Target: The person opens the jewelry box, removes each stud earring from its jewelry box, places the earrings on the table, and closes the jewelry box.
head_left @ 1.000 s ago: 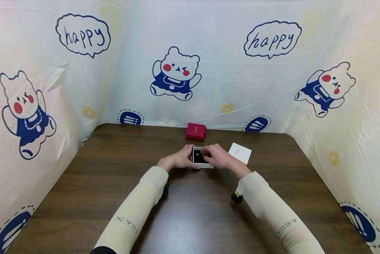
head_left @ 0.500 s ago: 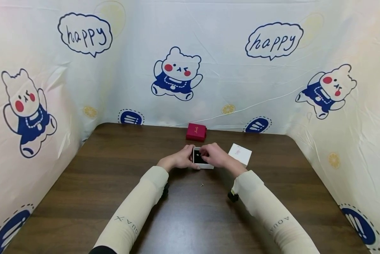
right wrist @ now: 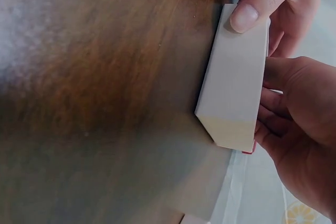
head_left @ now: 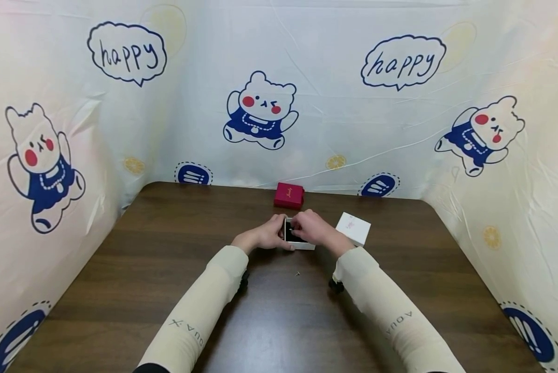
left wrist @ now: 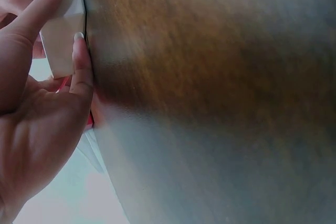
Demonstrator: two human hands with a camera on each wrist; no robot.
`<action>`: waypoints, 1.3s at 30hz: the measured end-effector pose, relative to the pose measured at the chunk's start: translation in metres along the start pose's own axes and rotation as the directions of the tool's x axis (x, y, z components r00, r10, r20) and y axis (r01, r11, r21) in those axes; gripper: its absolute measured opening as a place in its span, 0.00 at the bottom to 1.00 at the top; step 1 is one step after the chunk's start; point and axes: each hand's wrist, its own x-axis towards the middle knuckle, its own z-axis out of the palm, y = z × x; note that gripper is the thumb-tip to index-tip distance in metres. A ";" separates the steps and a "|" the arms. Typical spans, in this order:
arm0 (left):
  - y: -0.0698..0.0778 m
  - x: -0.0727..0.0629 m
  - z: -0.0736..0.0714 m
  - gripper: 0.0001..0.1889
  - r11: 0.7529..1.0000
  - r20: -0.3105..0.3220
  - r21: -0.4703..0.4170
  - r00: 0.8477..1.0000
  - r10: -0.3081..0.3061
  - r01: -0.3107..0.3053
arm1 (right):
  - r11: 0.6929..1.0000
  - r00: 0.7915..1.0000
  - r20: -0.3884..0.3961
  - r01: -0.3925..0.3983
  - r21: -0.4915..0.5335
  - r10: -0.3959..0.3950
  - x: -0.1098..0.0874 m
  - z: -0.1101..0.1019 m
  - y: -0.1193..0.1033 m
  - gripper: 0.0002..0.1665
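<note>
A small open white box (head_left: 302,246) with a black lining (head_left: 290,237) stands near the middle of the table. My left hand (head_left: 269,233) grips its left side, thumb pressed to the front wall. In the left wrist view, the fingers (left wrist: 80,61) lie along the box's end. My right hand (head_left: 310,226) reaches over the rim from the right, fingers bent down onto the lining, beside a tiny bright piece. The right wrist view shows those fingers behind the box wall (right wrist: 233,72), tips hidden; I cannot tell what they pinch.
A white lid (head_left: 354,228) with pinkish print lies right of the box. Behind stands a red box (head_left: 289,196) with gold lettering. Nearer me, a tiny shiny piece (head_left: 298,273) lies on the brown table (head_left: 204,228). A printed curtain (head_left: 325,119) surrounds the table's back and sides.
My right hand has shifted left over the lining, its fingers now closing in on the tiny bright piece there. The left hand keeps its grip on the box, which stays in place.
</note>
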 end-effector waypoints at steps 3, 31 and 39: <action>0.001 0.000 0.000 0.38 1.000 -0.002 -0.005 1.000 -0.002 0.002 | 1.000 1.000 0.009 -0.001 -0.019 0.001 0.002 -0.001 -0.001 0.04; 0.001 0.000 -0.002 0.37 1.000 0.004 -0.004 1.000 -0.003 0.003 | 0.999 0.998 -0.053 -0.045 0.029 0.046 0.005 0.006 0.002 0.03; 0.003 -0.001 -0.003 0.40 1.000 0.002 -0.013 1.000 -0.002 0.002 | 0.996 0.995 -0.070 -0.072 0.053 0.075 0.003 0.004 0.003 0.03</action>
